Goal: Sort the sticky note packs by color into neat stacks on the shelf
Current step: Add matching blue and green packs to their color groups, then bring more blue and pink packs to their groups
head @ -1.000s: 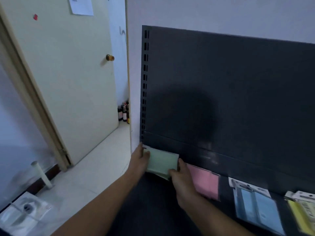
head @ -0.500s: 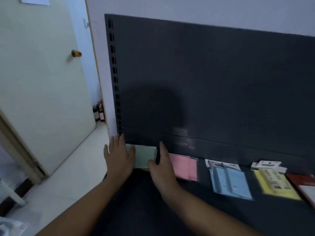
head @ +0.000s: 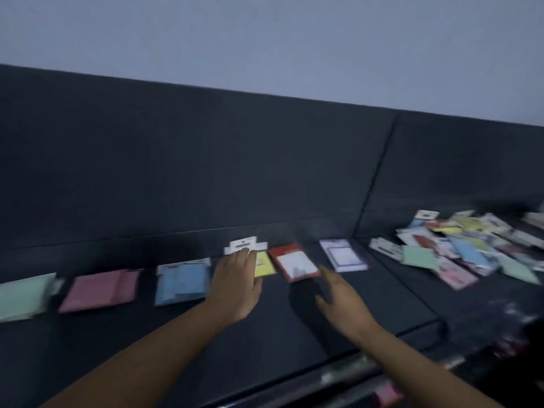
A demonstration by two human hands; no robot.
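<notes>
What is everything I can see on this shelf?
green packs: one group, pale green, far left
pink packs: one group, pink, beside green
blue packs: one group, blue, beside pink
yellow pack: one, yellow, between blue and red
red pack: one, red-and-white, beside yellow
purple pack: one, lavender, beside red
mixed pile: one, many colours, far right
shelf: one, dark grey, underneath
left hand: one, open, over yellow pack
right hand: one, open, above shelf

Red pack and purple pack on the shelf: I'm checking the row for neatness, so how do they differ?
The red pack has a red border; the purple pack has a pale purple one. The red pack lies beside the yellow pack; the purple pack ends the row, nearest the unsorted pile. Both lie flat with white centres.
</notes>
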